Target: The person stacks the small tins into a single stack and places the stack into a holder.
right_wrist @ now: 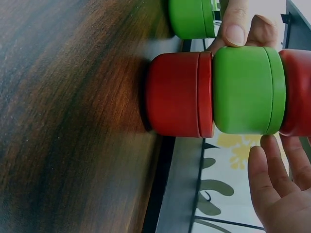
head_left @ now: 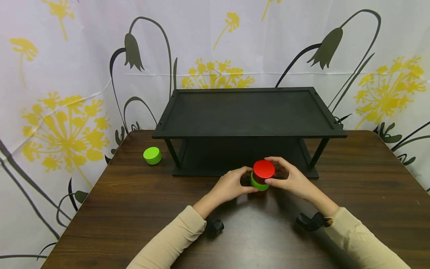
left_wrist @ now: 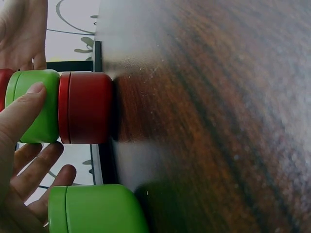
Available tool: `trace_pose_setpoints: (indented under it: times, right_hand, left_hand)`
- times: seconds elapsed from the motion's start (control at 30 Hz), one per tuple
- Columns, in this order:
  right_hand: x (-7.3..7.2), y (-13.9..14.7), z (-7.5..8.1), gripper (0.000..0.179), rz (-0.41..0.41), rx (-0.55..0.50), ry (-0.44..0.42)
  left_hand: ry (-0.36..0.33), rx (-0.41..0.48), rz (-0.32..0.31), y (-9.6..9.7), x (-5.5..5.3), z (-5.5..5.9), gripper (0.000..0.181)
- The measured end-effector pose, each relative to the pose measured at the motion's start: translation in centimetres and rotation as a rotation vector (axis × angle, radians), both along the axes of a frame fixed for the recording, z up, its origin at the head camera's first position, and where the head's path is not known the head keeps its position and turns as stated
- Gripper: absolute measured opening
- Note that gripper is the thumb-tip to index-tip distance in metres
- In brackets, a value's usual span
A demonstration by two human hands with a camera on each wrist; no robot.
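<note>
Left hand (head_left: 231, 184), at nine o'clock, is gripping a green jar (right_wrist: 243, 90); right hand (head_left: 294, 181), at three, is pinching the red jar (head_left: 263, 170) above. A lower red jar (left_wrist: 90, 108) is supporting both, black shelf (head_left: 245, 112) standing at twelve. Uneven release would be risking a topple.

The lower red canister (left_wrist: 90, 108) stands upright on the counter (head_left: 252, 239), its lid closed and its bottom edge rounded. The green canister (right_wrist: 243, 90) sits upright directly on it, also lidded, nearly aligned. The upper red canister (head_left: 263, 170) tops the column, touching the green one, its flat round top facing up.
</note>
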State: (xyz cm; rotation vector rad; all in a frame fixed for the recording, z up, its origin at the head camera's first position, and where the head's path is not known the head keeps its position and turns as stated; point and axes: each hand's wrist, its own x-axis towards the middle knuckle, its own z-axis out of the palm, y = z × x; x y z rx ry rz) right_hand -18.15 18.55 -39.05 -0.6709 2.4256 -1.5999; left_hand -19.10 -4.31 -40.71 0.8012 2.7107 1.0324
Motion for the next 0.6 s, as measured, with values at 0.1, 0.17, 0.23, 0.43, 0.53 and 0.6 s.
trace_pose_setpoints:
  times: [0.1,0.17,0.23,0.43,0.53,0.6]
  right_hand:
    - [0.01,0.02,0.02,0.059,0.0,0.008,0.002]
    - [0.03,0.01,0.02,0.06,0.002,0.009,0.003]
    - [0.05,0.02,0.02,0.061,0.005,0.011,0.0]
    - [0.09,0.09,0.0,0.065,0.01,0.021,-0.02]
    - [0.08,0.1,-0.06,0.065,0.017,0.023,-0.018]
    - [0.08,0.12,-0.12,0.064,0.021,0.022,-0.019]
  left_hand:
    - [0.0,0.001,-0.001,0.02,0.06,0.12,0.057]
    - [0.0,0.0,0.0,0.03,0.08,0.18,0.057]
    - [-0.001,0.0,-0.001,0.03,0.11,0.23,0.057]
    - [-0.009,0.012,-0.007,-0.11,0.08,0.22,0.056]
    - [-0.009,0.028,-0.008,-0.31,0.06,0.31,0.056]
    - [-0.007,0.033,-0.007,-0.48,0.03,0.43,0.056]
